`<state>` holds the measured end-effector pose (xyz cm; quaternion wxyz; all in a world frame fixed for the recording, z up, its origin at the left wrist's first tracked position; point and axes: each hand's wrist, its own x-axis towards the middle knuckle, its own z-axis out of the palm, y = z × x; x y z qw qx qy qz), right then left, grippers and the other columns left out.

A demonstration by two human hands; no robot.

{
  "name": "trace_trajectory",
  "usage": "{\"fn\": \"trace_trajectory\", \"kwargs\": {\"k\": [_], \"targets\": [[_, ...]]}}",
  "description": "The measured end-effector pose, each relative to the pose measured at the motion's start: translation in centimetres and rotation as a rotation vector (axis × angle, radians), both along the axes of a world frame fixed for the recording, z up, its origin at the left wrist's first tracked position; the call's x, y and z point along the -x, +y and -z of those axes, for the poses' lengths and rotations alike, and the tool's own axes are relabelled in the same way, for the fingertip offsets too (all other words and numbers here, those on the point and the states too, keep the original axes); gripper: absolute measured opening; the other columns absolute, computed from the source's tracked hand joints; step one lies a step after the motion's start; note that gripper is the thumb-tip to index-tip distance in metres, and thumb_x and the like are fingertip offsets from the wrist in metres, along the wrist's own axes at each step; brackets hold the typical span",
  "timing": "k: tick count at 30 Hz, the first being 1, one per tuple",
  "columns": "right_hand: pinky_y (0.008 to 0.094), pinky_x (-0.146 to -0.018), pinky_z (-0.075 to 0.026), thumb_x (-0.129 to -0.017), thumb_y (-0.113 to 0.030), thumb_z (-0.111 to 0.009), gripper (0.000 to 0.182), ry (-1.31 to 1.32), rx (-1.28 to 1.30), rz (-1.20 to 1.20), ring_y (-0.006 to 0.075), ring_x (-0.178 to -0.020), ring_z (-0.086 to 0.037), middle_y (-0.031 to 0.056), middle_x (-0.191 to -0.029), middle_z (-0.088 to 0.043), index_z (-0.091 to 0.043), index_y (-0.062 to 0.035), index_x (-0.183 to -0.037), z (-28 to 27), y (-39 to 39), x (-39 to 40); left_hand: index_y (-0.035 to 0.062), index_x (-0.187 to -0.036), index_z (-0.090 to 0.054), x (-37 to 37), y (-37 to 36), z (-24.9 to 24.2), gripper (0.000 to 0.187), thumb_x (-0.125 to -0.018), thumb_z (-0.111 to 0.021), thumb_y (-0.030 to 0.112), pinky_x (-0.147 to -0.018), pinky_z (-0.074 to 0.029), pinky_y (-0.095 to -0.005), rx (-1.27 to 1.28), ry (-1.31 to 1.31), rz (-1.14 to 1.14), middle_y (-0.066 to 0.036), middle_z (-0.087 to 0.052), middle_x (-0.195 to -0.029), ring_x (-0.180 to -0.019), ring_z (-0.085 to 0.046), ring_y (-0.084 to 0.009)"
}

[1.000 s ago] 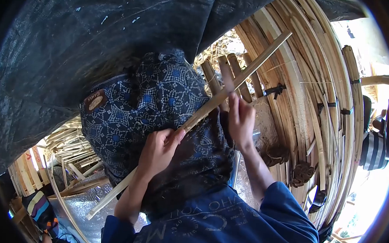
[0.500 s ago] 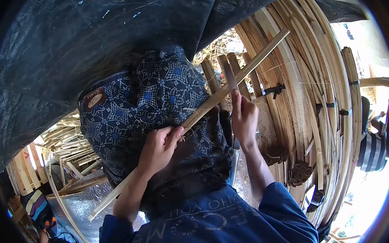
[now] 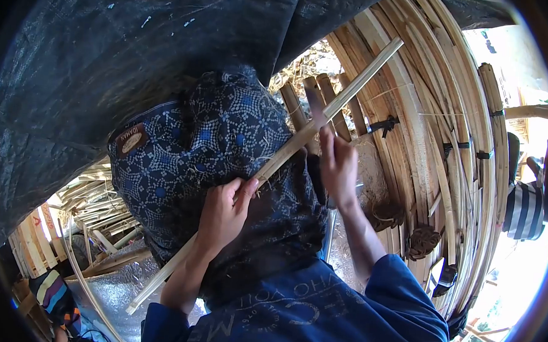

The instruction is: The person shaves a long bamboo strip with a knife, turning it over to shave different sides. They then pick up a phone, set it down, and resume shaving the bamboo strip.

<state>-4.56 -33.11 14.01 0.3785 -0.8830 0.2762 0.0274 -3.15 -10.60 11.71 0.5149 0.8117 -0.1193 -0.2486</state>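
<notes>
A long, pale bamboo strip (image 3: 280, 158) runs aslant across my lap, from lower left to upper right. My left hand (image 3: 226, 208) is closed round it, thumb on top, a little below its middle. Farther up, my right hand (image 3: 340, 165) grips a knife whose handle is hidden in the fingers. The knife's blade (image 3: 315, 102) points away from me and lies across the strip, touching it. Under the strip, a dark blue patterned cloth (image 3: 208, 131) with a brown label covers my legs.
A black tarp (image 3: 107, 72) hangs ahead and to the left. Bundled long wooden slats (image 3: 435, 117) curve along the right side. Short bamboo pieces (image 3: 295, 108) stand beyond the cloth. Another person's striped sleeve (image 3: 525, 209) shows at far right. Cut strips (image 3: 104, 200) lie in a heap at left.
My right hand and the knife have shifted slightly left along the strip. The strip's far end has dipped a little left, and its face looks paler. My left hand keeps its place.
</notes>
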Motion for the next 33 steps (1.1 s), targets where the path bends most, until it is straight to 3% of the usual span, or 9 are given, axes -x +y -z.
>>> {"fn": "trace_trajectory", "kwargs": {"k": [4,6,7,10,14,18,20,29,33], "targets": [[0.0261,-0.044,-0.033,-0.101,-0.024,-0.049,0.042,-0.547,0.076,-0.284,0.0048,-0.052,-0.049,0.0039,-0.054,-0.056,-0.06,0.0015,-0.07,5.3,2.5,2.9,-0.0028,-0.073,-0.059,-0.4,-0.3,-0.2,0.042,-0.099,-0.052,0.029,-0.054,-0.044,-0.0386,-0.034,-0.019,0.011,-0.018,-0.062,-0.064,-0.057,-0.062,-0.0335],[0.0268,-0.04,-0.029,-0.103,-0.027,-0.046,0.046,-0.208,-0.035,-0.005,0.0054,-0.044,-0.044,0.0024,-0.048,-0.05,-0.062,0.0033,-0.072,0.4,0.1,0.5,-0.0026,-0.073,-0.059,0.0,-0.1,0.0,0.042,-0.099,-0.051,0.029,-0.055,-0.044,-0.039,-0.019,-0.021,-0.003,-0.018,-0.062,-0.064,-0.058,-0.062,-0.0341],[0.032,-0.04,-0.042,-0.102,-0.019,-0.043,0.043,-0.091,0.029,0.005,0.0282,-0.053,-0.064,0.0194,-0.058,-0.06,-0.064,0.0035,-0.072,0.0,-0.1,0.0,-0.0024,-0.073,-0.06,0.1,0.0,0.2,0.041,-0.099,-0.051,0.029,-0.055,-0.045,-0.0395,-0.032,-0.039,0.005,-0.018,-0.063,-0.064,-0.058,-0.062,-0.0347],[0.0365,-0.044,-0.047,-0.099,-0.019,-0.048,0.036,-0.251,0.284,-0.369,0.0288,-0.053,-0.064,0.0197,-0.056,-0.059,-0.065,0.0041,-0.077,3.6,2.9,3.2,-0.0022,-0.075,-0.06,-0.1,-0.4,-0.1,0.04,-0.099,-0.051,0.029,-0.056,-0.045,-0.04,-0.039,-0.047,0.0,-0.018,-0.063,-0.065,-0.06,-0.062,-0.0353],[0.0341,-0.05,-0.043,-0.102,-0.027,-0.045,0.041,-0.191,-0.062,0.241,0.018,-0.053,-0.055,0.0119,-0.049,-0.05,-0.065,0.0063,-0.089,1.4,-1.6,-0.1,-0.0029,-0.073,-0.058,0.4,-0.4,0.6,0.042,-0.098,-0.054,0.029,-0.048,-0.035,-0.0317,0.044,-0.076,-0.058,-0.009,-0.049,-0.052,-0.047,-0.044,-0.0112],[0.0366,-0.055,-0.044,-0.102,-0.033,-0.044,0.043,-0.382,-0.119,-0.048,0.0209,-0.063,-0.056,0.0137,-0.072,-0.057,-0.063,0.006,-0.1,1.0,-0.4,3.1,-0.0027,-0.073,-0.058,0.4,-0.6,0.2,0.041,-0.098,-0.055,0.029,-0.048,-0.035,-0.0313,0.034,-0.068,-0.08,-0.008,-0.05,-0.052,-0.048,-0.045,-0.0104],[0.0388,-0.068,-0.051,-0.097,-0.023,-0.055,0.03,-0.421,0.032,-0.31,0.0326,-0.082,-0.063,0.0207,-0.087,-0.061,-0.06,0.0043,-0.108,1.4,1.2,4.3,-0.0027,-0.078,-0.062,0.1,-0.4,-0.6,0.038,-0.098,-0.053,0.029,-0.056,-0.046,-0.0375,-0.05,0.03,-0.034,-0.018,-0.065,-0.069,-0.066,-0.066,-0.034],[0.0343,-0.042,-0.045,-0.094,-0.007,-0.052,0.01,-0.319,0.026,-0.547,0.0163,-0.046,-0.054,0.0067,-0.067,-0.062,-0.06,-0.0005,-0.09,3.5,-3.3,3.1,-0.0003,-0.075,-0.06,0.4,-0.6,-0.1,0.039,-0.099,-0.053,0.029,-0.048,-0.04,-0.0402,-0.087,-0.044,-0.033,-0.019,-0.058,-0.058,-0.054,-0.061,-0.0346],[0.0402,-0.055,-0.05,-0.095,-0.02,-0.055,0.02,-0.375,-0.012,-0.673,0.0275,-0.051,-0.06,0.0123,-0.057,-0.057,-0.061,-0.0036,-0.087,1.8,-1.5,2.7,0.0015,-0.076,-0.06,0.7,-0.8,-0.2,0.038,-0.099,-0.052,0.03,-0.049,-0.041,-0.0415,-0.142,-0.096,-0.022,-0.019,-0.058,-0.059,-0.054,-0.061,-0.0364]]}}
